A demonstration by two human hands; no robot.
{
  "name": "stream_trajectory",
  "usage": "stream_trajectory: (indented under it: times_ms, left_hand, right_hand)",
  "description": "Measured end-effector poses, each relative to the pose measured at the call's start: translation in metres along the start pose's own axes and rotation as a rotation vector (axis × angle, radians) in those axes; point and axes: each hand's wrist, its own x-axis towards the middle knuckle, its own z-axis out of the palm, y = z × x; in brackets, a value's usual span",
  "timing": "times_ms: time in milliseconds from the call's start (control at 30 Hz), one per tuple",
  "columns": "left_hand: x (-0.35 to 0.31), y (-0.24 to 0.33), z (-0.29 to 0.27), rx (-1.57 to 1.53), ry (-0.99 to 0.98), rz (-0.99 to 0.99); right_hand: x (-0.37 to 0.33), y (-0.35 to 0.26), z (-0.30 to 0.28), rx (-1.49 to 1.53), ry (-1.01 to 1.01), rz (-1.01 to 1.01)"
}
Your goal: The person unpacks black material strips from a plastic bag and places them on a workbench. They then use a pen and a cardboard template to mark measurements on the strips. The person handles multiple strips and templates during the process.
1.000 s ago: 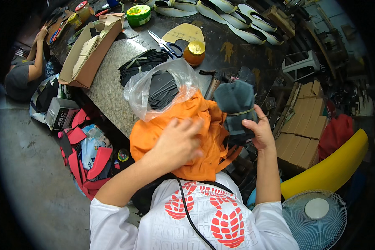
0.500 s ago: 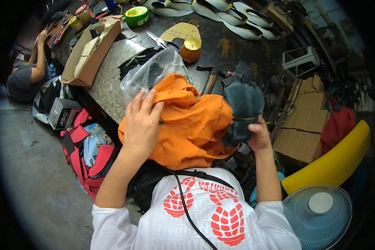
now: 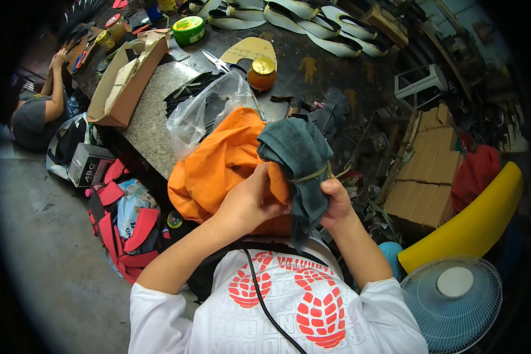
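Observation:
A crumpled orange cloth point(image 3: 212, 171) lies over the table's front edge and my lap. With fingers closed, my left hand point(image 3: 248, 200) grips its right edge. Beside it a dark green folded cloth point(image 3: 298, 147) is held upright, with a thin light band point(image 3: 310, 174) tied around its middle. My right hand point(image 3: 336, 203) is closed on this green cloth at its right side, thumb by the band. The two cloths touch between my hands. A clear plastic bag point(image 3: 203, 118) rests behind the orange cloth.
On the dark table point(image 3: 312, 88) are an amber jar point(image 3: 262, 74), scissors point(image 3: 216, 61), a green tub point(image 3: 188, 30) and several shoe uppers point(image 3: 301, 20). Cardboard boxes point(image 3: 422, 177) and a fan point(image 3: 452, 301) stand at right. Another person point(image 3: 41, 115) sits at far left.
My right hand has brought the green cloth leftward against the orange cloth. My left hand has moved right and down from the orange cloth's top to its right edge.

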Motion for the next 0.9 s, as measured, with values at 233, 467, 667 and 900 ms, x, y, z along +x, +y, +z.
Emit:
stream_trajectory:
  times_ms: [233,467,667,900]
  left_hand:
    - [-0.012,0.02,-0.051,-0.742,0.111,-0.085]
    - [-0.038,0.066,-0.089,-0.507,0.16,0.084]
    - [-0.052,0.075,-0.113,0.535,0.141,0.312]
    - [-0.062,0.08,-0.111,0.67,0.246,0.211]
  right_hand:
    - [0.018,-0.03,0.009,-0.244,-0.059,-0.19]
    - [0.024,-0.028,0.008,-0.447,0.002,-0.187]
    - [0.029,-0.028,0.013,-0.426,0.103,-0.277]
    - [-0.002,-0.029,0.023,-0.318,-0.181,-0.352]
